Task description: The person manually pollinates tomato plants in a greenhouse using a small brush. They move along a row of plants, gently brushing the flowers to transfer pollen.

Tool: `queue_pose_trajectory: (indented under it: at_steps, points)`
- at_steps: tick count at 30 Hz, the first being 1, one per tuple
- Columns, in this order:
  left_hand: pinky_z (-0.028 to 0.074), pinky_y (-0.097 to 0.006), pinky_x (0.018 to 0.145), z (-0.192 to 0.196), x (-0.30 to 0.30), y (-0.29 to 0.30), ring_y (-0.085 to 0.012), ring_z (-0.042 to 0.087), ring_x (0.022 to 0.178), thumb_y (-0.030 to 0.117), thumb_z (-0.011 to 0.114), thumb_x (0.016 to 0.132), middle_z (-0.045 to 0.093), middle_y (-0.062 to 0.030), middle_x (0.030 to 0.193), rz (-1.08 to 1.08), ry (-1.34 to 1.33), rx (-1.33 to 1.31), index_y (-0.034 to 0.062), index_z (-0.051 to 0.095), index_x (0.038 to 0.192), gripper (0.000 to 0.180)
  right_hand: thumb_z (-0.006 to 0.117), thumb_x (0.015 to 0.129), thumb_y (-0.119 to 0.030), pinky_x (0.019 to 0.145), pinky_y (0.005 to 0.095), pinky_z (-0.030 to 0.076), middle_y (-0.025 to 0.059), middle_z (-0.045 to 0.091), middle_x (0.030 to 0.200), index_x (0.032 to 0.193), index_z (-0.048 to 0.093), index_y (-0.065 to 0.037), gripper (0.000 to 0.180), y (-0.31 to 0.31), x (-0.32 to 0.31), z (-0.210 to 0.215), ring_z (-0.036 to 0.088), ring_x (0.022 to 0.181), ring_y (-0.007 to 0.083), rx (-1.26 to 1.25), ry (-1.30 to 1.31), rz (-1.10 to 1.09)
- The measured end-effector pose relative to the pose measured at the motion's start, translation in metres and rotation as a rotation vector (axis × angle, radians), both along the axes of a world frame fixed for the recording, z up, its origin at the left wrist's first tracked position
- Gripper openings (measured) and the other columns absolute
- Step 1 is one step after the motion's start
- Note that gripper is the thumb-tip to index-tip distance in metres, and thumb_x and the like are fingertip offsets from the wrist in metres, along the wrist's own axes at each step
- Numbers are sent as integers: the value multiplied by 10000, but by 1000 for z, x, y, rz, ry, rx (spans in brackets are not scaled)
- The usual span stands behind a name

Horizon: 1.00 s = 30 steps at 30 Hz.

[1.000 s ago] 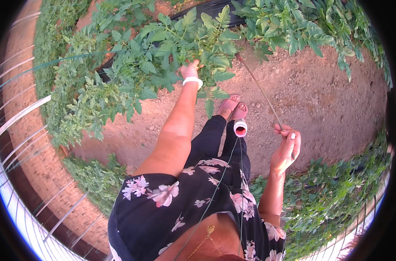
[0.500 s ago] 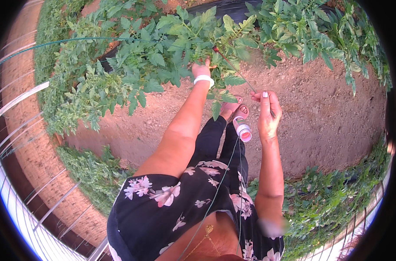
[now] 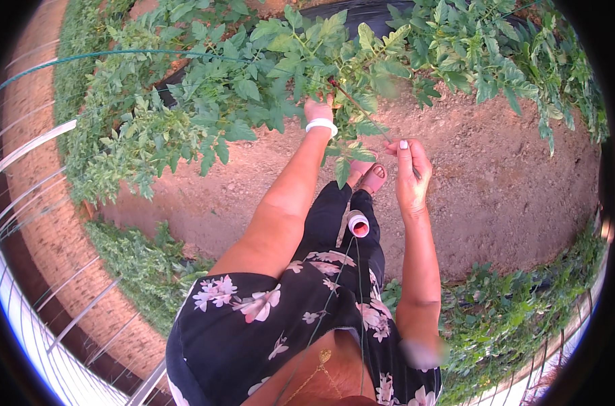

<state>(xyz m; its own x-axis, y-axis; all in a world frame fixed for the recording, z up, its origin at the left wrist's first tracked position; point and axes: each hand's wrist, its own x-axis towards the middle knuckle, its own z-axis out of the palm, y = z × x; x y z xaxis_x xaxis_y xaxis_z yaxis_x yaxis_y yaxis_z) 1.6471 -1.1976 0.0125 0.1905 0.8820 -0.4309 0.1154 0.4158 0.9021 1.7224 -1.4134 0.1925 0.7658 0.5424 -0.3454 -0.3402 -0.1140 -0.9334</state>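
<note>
My right hand [image 3: 413, 177] is closed on a thin stick [image 3: 363, 112] that slants up and left. Its dark red tip [image 3: 332, 81] is among the leaves, just above my left hand [image 3: 319, 110]. That hand, wearing a white bracelet [image 3: 321, 125], reaches into a leafy tomato plant [image 3: 248, 91]. Its fingers are bent and partly covered by leaves, so what they hold cannot be made out. In front of my legs, a small open bottle [image 3: 358, 224] with reddish contents hangs on a thin cord [image 3: 331, 287] from above.
Tomato plants [image 3: 486, 54] line the far side, with black plastic sheeting [image 3: 361, 15] behind. Bare soil [image 3: 497, 183] lies between the rows. A green rope [image 3: 94, 59] crosses at upper left. More low plants [image 3: 503, 318] grow nearer me. White bars [image 3: 30, 152] curve along the left.
The bottle has swung left and turned its mouth more upward. My right hand and the stick have shifted slightly left; my left hand stays at the plant.
</note>
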Motion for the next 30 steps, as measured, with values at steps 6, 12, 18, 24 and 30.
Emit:
queue_pose_trajectory:
  at_steps: [6, 12, 18, 24, 30]
  points:
    - [511, -295, 469, 12, 1, 4, -213, 568, 479, 57, 701, 872, 506, -149, 1315, -13, 107, -160, -62, 390, 1286, 531, 458, 1027, -172, 845, 308, 494, 99, 665, 963, 925, 598, 12, 252, 3, 1, -13, 629, 892, 158, -28, -41, 9]
    - [498, -298, 433, 5, 1, 5, -220, 590, 501, 38, 681, 877, 505, -149, 1339, -90, 124, -151, -60, 345, 1307, 555, 458, 1023, -200, 862, 327, 491, 139, 649, 1001, 906, 583, 10, 271, -20, -4, 12, 636, 912, 190, 3, -11, -80]
    - [553, -320, 463, 3, 2, 6, -310, 681, 663, -48, 502, 941, 350, -182, 1490, 11, -17, -245, -76, 263, 1360, 483, 452, 1024, -206, 866, 341, 495, 146, 641, 1012, 919, 579, 12, 274, -11, 1, 13, 638, 906, 196, 20, -1, -154]
    - [584, -343, 488, 3, 5, 7, -337, 685, 733, -91, 453, 937, 318, -178, 1499, 68, -140, -284, -68, 260, 1369, 474, 472, 1022, -170, 783, 295, 508, 119, 645, 1037, 931, 590, 1, 227, -8, 3, 7, 643, 937, 191, 52, -16, -157]
    - [560, -313, 482, 13, 14, 0, -285, 671, 696, -56, 373, 959, 560, -129, 1190, 67, -44, -185, -40, 457, 1225, 279, 450, 1025, -155, 889, 349, 487, 132, 632, 1017, 929, 584, 17, 238, -16, 3, 9, 645, 987, 227, 39, -96, -168]
